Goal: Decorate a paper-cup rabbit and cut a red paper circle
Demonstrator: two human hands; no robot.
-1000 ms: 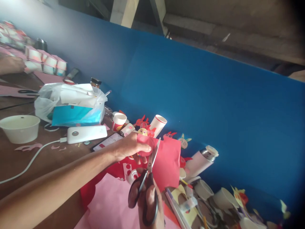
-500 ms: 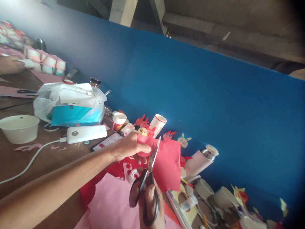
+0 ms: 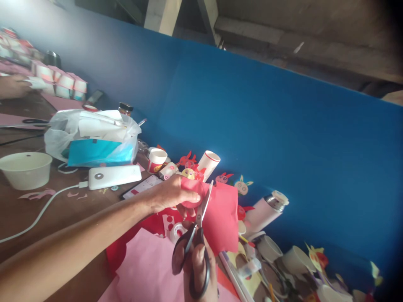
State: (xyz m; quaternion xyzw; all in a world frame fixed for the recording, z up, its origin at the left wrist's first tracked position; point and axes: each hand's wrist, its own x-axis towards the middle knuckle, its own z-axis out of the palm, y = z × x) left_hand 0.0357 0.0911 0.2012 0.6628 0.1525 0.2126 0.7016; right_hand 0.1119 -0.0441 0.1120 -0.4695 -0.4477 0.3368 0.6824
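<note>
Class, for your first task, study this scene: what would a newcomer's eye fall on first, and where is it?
The large blue board dominates the back of the scene. At the centre, the left hand holds up a sheet of red paper, while the right hand grips black-handled scissors against it. Paper cut-out animal faces line the foot of the board, and a white plastic bag stands further left.

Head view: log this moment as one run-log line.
left hand: red paper | right hand: scissors, blades on it | nearby: pink paper
</note>
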